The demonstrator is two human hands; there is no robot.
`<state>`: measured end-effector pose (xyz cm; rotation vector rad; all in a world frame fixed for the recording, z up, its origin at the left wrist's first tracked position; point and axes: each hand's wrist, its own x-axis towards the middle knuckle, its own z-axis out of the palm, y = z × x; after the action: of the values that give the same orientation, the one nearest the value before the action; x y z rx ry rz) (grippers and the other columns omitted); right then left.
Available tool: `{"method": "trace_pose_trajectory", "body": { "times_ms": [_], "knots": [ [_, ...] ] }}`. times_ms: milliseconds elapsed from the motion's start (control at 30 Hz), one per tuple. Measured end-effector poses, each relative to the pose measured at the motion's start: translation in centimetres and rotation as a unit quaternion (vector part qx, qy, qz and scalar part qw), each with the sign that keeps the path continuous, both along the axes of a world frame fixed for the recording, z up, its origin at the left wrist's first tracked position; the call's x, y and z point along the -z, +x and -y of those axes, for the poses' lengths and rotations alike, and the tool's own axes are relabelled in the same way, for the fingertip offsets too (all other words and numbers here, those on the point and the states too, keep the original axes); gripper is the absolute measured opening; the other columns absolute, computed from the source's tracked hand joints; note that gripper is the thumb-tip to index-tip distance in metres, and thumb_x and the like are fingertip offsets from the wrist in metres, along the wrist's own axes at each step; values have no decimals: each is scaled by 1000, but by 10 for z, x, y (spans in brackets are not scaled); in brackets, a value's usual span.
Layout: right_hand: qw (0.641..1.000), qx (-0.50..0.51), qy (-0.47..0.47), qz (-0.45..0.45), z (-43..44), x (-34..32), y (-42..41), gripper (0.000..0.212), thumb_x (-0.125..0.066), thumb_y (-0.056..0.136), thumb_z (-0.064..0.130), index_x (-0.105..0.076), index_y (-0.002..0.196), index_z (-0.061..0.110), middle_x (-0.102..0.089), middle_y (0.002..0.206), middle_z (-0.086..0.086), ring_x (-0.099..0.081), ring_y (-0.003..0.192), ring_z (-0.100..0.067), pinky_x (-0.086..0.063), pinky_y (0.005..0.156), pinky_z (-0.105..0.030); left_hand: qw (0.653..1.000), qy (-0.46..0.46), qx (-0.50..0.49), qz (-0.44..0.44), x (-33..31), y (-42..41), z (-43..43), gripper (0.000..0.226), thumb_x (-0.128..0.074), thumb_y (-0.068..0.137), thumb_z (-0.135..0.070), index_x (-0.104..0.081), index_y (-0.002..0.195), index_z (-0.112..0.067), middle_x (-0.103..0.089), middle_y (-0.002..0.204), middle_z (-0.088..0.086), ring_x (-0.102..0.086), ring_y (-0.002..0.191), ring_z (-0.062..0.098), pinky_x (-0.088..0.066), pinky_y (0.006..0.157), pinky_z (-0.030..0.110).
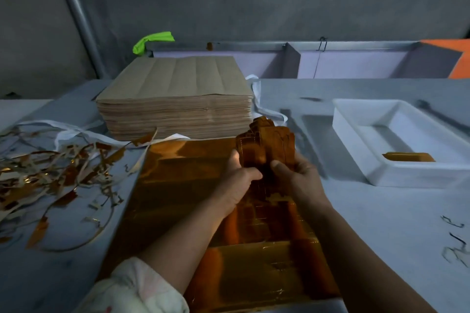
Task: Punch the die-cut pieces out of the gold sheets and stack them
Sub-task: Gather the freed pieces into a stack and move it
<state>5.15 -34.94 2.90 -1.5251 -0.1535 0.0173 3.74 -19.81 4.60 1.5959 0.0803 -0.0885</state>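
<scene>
A gold sheet lies flat on the table in front of me, its die-cut grid lines faintly visible near the bottom. Both hands hold a bunch of gold die-cut pieces upright above the sheet. My left hand grips the bunch from the left, thumb across its lower front. My right hand grips it from the right, thumb pressed on the front. A small stack of gold pieces lies in the white tray to the right.
A thick stack of brown-backed sheets stands behind the gold sheet. Gold and white scrap strips litter the table's left side. A green object sits at the back. A metal rail and wall bound the far edge.
</scene>
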Motion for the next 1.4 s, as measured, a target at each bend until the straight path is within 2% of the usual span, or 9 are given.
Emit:
{"method": "trace_pose_trajectory", "body": {
  "times_ms": [167, 367, 467, 567, 733, 900, 1167, 1300, 1400],
  "knots": [
    [999, -10, 35, 9, -1, 13, -3, 34, -62, 81, 16, -69, 102, 41, -75, 95, -4, -73, 89, -24, -59, 65, -27, 999, -22, -24, 18, 4, -1, 13, 50, -60, 65, -10, -53, 113, -21, -66, 108, 16, -64, 102, 32, -53, 91, 54],
    [998, 35, 52, 18, 1, 34, -4, 42, -55, 74, 20, -59, 114, 33, -71, 99, -2, -70, 93, -21, -59, 72, -30, 998, 2, -61, 3, 20, -3, 18, 28, -60, 82, -2, -58, 105, -19, -67, 101, 13, -64, 97, 28, -54, 82, 43],
    [998, 57, 17, 36, -1, 35, -4, 41, -55, 73, 23, -55, 106, 47, -68, 100, -6, -67, 93, -26, -61, 79, -44, 998, 14, -60, -15, 27, -3, 23, 24, -60, 85, -4, -60, 105, -17, -67, 94, 6, -65, 87, 18, -50, 66, 26],
    [996, 78, -17, 50, -2, 38, -3, 37, -55, 72, 24, -53, 97, 52, -66, 94, -6, -66, 89, -30, -59, 81, -52, 997, 42, -66, -16, 29, -1, 27, 10, -61, 89, -8, -60, 96, -15, -62, 84, 4, -60, 74, 13, -46, 62, 24],
    [989, 110, -64, 79, -2, 45, -2, 49, -53, 75, 25, -46, 122, 35, -68, 99, 6, -68, 82, -12, -60, 71, -33, 994, 33, -99, 12, 23, 7, 24, 7, -60, 89, -7, -56, 89, -13, -55, 80, 5, -53, 69, 13, -41, 62, 24],
    [979, 75, -167, 89, -7, 45, -2, 45, -50, 79, 28, -37, 121, 37, -64, 88, 9, -65, 75, -7, -53, 64, -18, 995, 58, -79, 6, 29, 3, 27, 17, -58, 86, -2, -56, 98, -13, -59, 83, 6, -58, 75, 17, -43, 62, 26],
    [965, 107, -203, 126, -7, 47, -1, 47, -45, 98, 9, -34, 139, 27, -61, 98, 10, -64, 79, -9, -55, 73, -25, 988, 107, -110, 18, 34, 10, 27, 5, -57, 89, -8, -53, 89, -12, -51, 72, 4, -48, 61, 16, -41, 53, 24],
    [964, 67, -234, 109, -8, 46, -1, 60, -43, 98, 12, -22, 147, 40, -52, 104, 26, -59, 81, 2, -47, 69, -8, 987, 106, -123, 0, 35, 8, 28, 13, -60, 87, -11, -56, 97, -18, -65, 89, 13, -60, 73, 21, -48, 62, 30],
    [963, 47, -244, 103, -8, 45, -1, 62, -42, 98, 11, -20, 149, 40, -53, 103, 19, -60, 84, -3, -49, 76, -15, 987, 78, -140, -13, 32, 8, 27, 12, -60, 88, -12, -56, 95, -20, -67, 99, 17, -65, 88, 34, -53, 75, 42]
  ]
}}
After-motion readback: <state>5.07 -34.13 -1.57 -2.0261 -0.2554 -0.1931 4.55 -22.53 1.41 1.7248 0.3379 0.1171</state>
